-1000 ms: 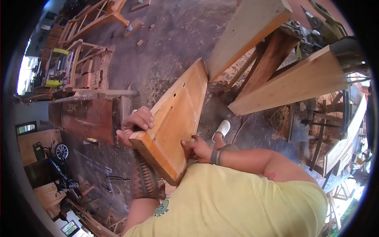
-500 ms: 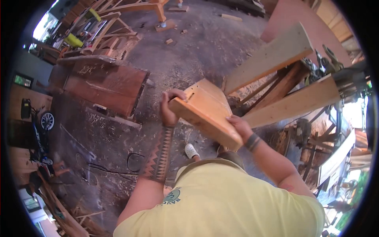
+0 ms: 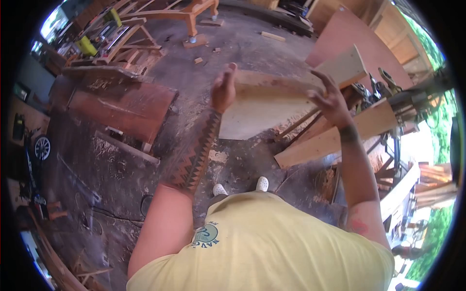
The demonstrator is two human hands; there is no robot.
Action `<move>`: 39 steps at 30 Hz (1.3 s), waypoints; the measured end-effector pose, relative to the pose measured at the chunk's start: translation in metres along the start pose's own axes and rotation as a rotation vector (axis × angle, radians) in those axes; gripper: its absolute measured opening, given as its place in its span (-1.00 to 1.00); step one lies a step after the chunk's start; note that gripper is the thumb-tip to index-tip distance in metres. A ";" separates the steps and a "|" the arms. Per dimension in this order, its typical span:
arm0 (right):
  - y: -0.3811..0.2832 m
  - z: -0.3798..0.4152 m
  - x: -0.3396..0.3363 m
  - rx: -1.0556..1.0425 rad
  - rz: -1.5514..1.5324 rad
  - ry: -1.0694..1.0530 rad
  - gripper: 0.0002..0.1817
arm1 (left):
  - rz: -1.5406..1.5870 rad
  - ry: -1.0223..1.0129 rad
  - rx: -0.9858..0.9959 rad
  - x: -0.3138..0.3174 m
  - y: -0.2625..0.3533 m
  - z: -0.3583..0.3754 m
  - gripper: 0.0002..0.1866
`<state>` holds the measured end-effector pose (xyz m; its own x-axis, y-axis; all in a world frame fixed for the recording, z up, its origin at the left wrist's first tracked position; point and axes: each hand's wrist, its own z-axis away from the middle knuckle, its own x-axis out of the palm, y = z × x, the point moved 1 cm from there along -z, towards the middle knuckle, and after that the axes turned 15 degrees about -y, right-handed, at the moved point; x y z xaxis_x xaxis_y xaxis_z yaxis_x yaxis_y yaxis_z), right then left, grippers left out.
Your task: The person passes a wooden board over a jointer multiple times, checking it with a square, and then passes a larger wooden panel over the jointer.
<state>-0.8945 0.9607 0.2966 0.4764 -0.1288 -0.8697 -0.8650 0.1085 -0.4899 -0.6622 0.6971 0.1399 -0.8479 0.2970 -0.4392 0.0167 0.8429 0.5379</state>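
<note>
A thick pale wooden board (image 3: pixel 264 114) lies between my two hands in the view, its tan long edge uppermost and its broad light face toward me. My left hand (image 3: pixel 224 92) is raised at the board's left end, with the fingers stretched upward. At the opposite end my right hand (image 3: pixel 331 103) has its thumb and fingers spread apart, the fingertips overlapping the board's end. Behind that hand, another light board (image 3: pixel 354 65) slopes up to the right. A long plank (image 3: pixel 340 138) extends below and to the right of my right hand.
To the left, a dark reddish slab (image 3: pixel 124 109) rests low on supports. An orange wooden frame (image 3: pixel 187 19) stands at the far side. Clamps (image 3: pixel 374 89) crowd the right. Wood shavings and small offcuts litter the floor. A cable (image 3: pixel 116 216) lies at lower left.
The board has turned and shifted away from me, bringing its pale face into view. Both hands have risen and loosened from their earlier grip, moving farther apart.
</note>
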 end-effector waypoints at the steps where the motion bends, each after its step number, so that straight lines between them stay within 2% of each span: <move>1: -0.014 -0.011 0.004 -0.128 0.050 -0.014 -0.10 | -0.051 -0.001 0.046 0.006 -0.008 -0.003 -0.67; 3: -0.013 -0.030 0.021 -0.156 0.363 -0.035 -0.12 | -0.078 -0.010 0.013 0.005 -0.013 -0.009 -0.66; 6: -0.002 -0.052 0.034 -0.070 0.518 0.052 -0.15 | -0.102 -0.031 0.062 -0.005 -0.020 -0.022 -0.64; 14: 0.008 -0.060 0.040 -0.045 0.521 0.177 -0.21 | -0.074 -0.055 0.125 -0.004 -0.026 -0.026 -0.65; 18: 0.001 -0.047 0.045 -0.031 0.503 0.176 -0.21 | -0.097 0.007 0.221 -0.008 -0.008 -0.018 -0.66; 21: -0.008 -0.028 0.050 -0.024 0.502 0.175 -0.20 | -0.020 -0.016 0.262 -0.016 0.012 -0.007 -0.67; 24: -0.025 0.002 0.056 -0.028 0.485 0.162 -0.19 | 0.000 -0.075 0.259 -0.031 0.044 0.013 -0.78; 26: -0.032 0.023 0.057 -0.043 0.465 0.123 -0.17 | 0.161 -0.140 0.028 -0.046 0.080 0.024 -0.87; 29: -0.041 0.054 0.053 -0.116 0.330 0.097 -0.22 | 0.384 -0.138 -0.172 -0.058 0.127 0.036 -0.96; 30: -0.040 0.063 0.041 -0.168 0.184 0.004 -0.26 | 0.454 -0.120 -0.219 -0.057 0.136 0.039 -0.93; 33: -0.016 0.077 -0.007 -0.448 -0.747 -0.095 -0.50 | 0.613 -0.143 -0.335 -0.046 0.147 0.050 -0.88; 34: -0.019 0.082 -0.051 -0.649 -0.645 -0.062 -0.64 | 0.567 -0.144 -0.374 -0.045 0.149 0.048 -0.87; 35: -0.025 0.089 -0.091 -0.769 -0.530 -0.004 -0.64 | 0.522 -0.148 -0.415 -0.046 0.153 0.047 -0.86; 37: -0.046 0.107 -0.150 -0.847 -0.282 0.098 -0.64 | 0.446 -0.164 -0.464 -0.046 0.158 0.048 -0.84; 39: -0.067 0.119 -0.178 -0.863 -0.099 0.130 -0.65 | 0.389 -0.175 -0.468 -0.049 0.158 0.043 -0.82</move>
<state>-0.9028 1.0934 0.4767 0.5790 -0.2149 -0.7865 -0.6630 -0.6855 -0.3007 -0.5951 0.8347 0.2150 -0.7264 0.6448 -0.2379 0.0395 0.3847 0.9222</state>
